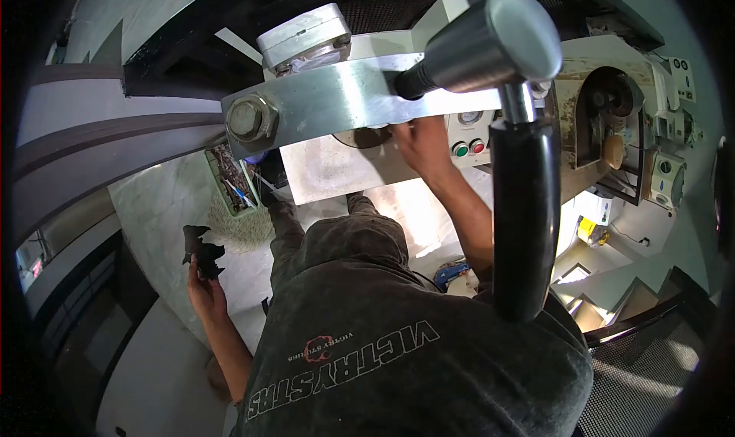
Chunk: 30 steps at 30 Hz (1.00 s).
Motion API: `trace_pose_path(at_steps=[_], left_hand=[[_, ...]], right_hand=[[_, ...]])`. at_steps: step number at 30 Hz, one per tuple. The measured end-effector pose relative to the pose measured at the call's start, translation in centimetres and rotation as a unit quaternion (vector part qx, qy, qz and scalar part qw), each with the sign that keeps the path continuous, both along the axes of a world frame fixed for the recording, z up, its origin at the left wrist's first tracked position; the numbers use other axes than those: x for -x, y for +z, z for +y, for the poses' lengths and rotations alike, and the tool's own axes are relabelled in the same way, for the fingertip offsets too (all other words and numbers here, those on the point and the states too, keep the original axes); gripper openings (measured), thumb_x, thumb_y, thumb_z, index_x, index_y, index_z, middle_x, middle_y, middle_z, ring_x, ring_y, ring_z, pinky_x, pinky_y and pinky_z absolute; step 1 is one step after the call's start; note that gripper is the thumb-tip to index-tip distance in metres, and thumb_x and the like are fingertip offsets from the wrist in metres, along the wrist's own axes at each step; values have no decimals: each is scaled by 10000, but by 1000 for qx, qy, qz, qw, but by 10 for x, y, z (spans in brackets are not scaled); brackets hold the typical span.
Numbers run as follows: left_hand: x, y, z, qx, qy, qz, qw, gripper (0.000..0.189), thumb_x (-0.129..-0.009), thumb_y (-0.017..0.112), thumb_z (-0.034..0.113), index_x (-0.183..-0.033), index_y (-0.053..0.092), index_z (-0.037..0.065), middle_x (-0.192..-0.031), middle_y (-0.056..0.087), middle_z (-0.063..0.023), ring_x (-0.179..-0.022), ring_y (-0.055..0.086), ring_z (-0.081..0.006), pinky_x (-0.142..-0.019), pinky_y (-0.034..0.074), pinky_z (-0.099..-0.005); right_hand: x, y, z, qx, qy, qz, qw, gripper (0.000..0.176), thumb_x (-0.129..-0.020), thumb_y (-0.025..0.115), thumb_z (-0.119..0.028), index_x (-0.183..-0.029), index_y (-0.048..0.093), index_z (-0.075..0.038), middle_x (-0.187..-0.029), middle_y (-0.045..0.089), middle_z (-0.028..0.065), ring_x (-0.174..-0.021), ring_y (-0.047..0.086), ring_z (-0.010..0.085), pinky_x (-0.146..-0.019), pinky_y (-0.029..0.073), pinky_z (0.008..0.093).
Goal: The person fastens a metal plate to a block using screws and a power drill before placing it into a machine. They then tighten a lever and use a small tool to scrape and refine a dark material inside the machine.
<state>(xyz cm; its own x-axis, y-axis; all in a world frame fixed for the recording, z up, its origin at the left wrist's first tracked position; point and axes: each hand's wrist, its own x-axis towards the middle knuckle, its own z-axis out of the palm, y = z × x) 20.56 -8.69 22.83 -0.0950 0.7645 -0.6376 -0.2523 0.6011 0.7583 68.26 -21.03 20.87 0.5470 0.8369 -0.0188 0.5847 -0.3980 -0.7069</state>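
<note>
A jagged black scrap (200,252) is pinched in the left hand (204,290), well left of the grey metal machine (329,169), where the right hand's (419,147) grip is hidden.

1. Dark grey short-sleeved T-shirt (429,337), pretty faded and dusty.
2. White "VICTRYSTRS" lettering (344,369) across the chest, plus a small red round emblem (318,348).
3. Dark grey trousers (285,234), dusty too; forearms bare.

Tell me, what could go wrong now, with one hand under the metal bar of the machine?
The right hand reaches under the metal bar, beside a dark disc; fingers might get pinched if something moves.
The green and red buttons sit close to that hand; an accidental press seems possible.
The left hand holds a jagged dark piece; its edges may cut.
</note>
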Motion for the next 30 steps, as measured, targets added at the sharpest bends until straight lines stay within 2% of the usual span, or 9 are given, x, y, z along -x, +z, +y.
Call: trace_pose_path(at_steps=[2,4,9,13,16,20,25,27,30], left_hand=[[3,-1,0,-2,-2,-21,1000,315,-948,590,186,-1190,566,-14,-1013,646,-54,-880,592,-112,-790,461,-258],[3,1,-1,4,-3,-13,1000,313,-951,585,186,-1192,566,-13,-1027,647,-57,-898,596,-118,-802,461,-263],[-6,4,0,7,5,12,1000,317,-949,586,187,-1197,565,-9,-1049,651,-63,-936,606,-134,-829,465,-281],[3,-1,-1,7,0,-14,1000,343,-959,562,174,-1242,544,-20,-1114,630,-88,-985,602,-143,-821,482,-272],[3,-1,-6,0,-1,-16,1000,322,-941,599,180,-1199,563,-10,-1032,656,-59,-918,606,-110,-791,475,-249],[13,-5,-11,5,-1,-38,999,336,-946,592,174,-1220,549,-17,-1045,649,-54,-883,601,-98,-787,476,-242],[14,-4,-13,7,16,-15,1000,364,-959,571,179,-1254,526,-30,-1105,632,-69,-892,596,-99,-797,481,-252],[22,-9,-12,9,4,-25,1000,370,-962,565,182,-1260,521,-34,-1124,628,-76,-904,596,-102,-801,483,-257],[15,-7,-8,-1,-10,-50,999,375,-961,567,186,-1263,520,-31,-1108,641,-83,-917,603,-112,-817,487,-270]], right_hand=[[12,8,-11,-5,-78,122,989,202,-949,525,-146,-978,601,39,-754,637,186,-700,632,342,-650,506,426],[27,10,-21,-207,-223,330,894,243,-990,519,-203,-973,592,27,-739,639,111,-684,621,201,-639,493,338],[31,10,-33,-284,-267,408,825,247,-1003,507,-217,-989,585,17,-749,637,77,-695,598,125,-658,462,262],[26,12,-21,-221,-209,280,911,216,-985,529,-182,-1018,589,23,-808,650,118,-706,624,169,-676,482,290],[21,34,-4,-79,-82,118,986,219,-924,564,-144,-1029,590,46,-913,643,260,-853,656,368,-766,510,378],[2,2,12,60,37,-8,997,212,-816,657,-142,-971,617,-2,-865,638,215,-799,622,397,-699,507,441],[-3,-1,19,-71,101,42,991,257,-795,644,-106,-1032,608,-14,-990,618,225,-918,592,415,-810,485,481],[-6,-2,20,-59,156,-111,980,282,-787,640,-96,-1057,602,-25,-985,613,231,-915,587,427,-806,487,479],[-7,5,18,-73,132,-100,983,284,-784,630,-81,-1061,599,-30,-963,617,226,-903,593,423,-791,492,476]])
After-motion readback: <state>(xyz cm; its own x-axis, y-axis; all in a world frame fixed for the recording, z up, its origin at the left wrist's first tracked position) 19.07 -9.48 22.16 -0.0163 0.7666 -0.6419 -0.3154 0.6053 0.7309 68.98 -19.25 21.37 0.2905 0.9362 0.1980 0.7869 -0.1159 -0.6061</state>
